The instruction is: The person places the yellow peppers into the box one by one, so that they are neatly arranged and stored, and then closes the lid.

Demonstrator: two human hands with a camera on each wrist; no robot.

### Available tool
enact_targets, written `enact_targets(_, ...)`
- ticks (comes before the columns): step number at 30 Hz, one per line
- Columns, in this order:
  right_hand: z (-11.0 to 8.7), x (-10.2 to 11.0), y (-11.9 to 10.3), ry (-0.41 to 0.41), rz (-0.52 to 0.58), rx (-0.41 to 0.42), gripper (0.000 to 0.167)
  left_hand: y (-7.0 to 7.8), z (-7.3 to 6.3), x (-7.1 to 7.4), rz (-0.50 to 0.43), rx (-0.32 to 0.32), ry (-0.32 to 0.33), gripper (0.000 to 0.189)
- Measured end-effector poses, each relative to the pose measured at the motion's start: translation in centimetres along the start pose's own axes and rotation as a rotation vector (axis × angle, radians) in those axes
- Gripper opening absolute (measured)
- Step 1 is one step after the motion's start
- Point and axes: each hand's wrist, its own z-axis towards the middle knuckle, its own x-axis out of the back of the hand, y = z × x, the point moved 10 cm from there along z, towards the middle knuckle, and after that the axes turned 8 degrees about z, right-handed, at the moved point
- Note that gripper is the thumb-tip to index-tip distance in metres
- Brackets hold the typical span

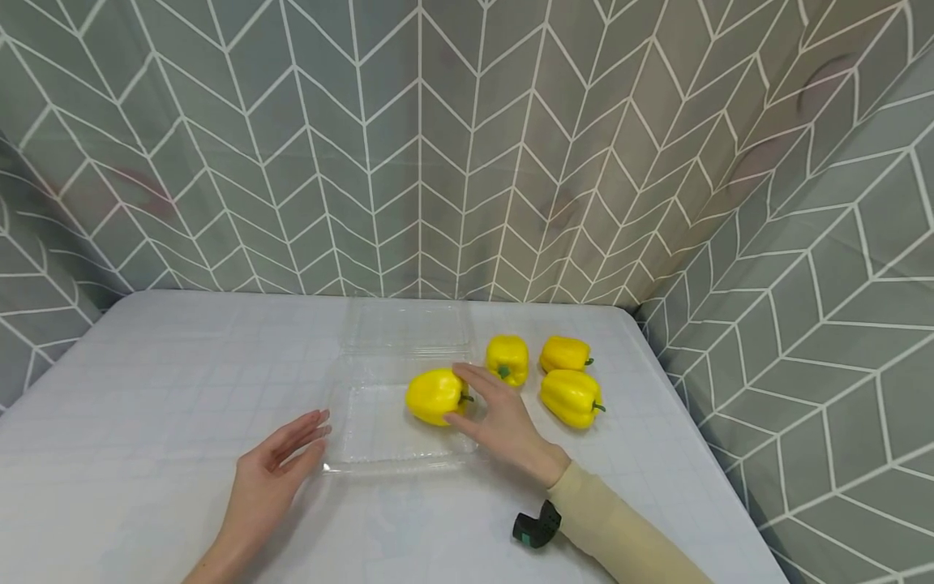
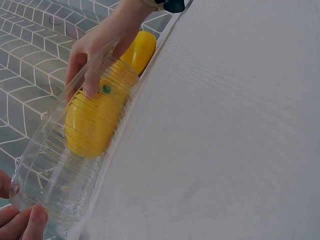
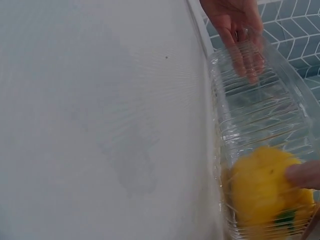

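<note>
Our left hand (image 1: 273, 470) lies relaxed beside the clear plastic clamshell (image 1: 375, 426); our right hand (image 1: 503, 418) grips a yellow bell pepper (image 1: 434, 396) inside it. We judge this placement; next calls for release, clear of three peppers (image 1: 569, 397) rightward.

Soft, diffuse light; wrist views dimmer than head view.
Highlights on glossy yellow bell pepper (image 1: 434, 396), glints on clear rectangular plastic container (image 1: 401, 465), faint shadows on white-covered desk (image 1: 182, 365); pepper blurred in right wrist view.
</note>
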Motion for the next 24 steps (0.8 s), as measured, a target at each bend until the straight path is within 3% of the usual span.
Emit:
enact_targets(13,0.49,-0.13,-0.2,-0.028,-0.035,-0.014,0.066,-0.17,0.13,0.18,0.005,-0.007,0.019,0.041)
enact_targets(24,0.41,0.12,0.13,-0.003,-0.024,-0.043,0.066,0.03,0.11,-0.01,0.024,-0.015,0.007,0.041)
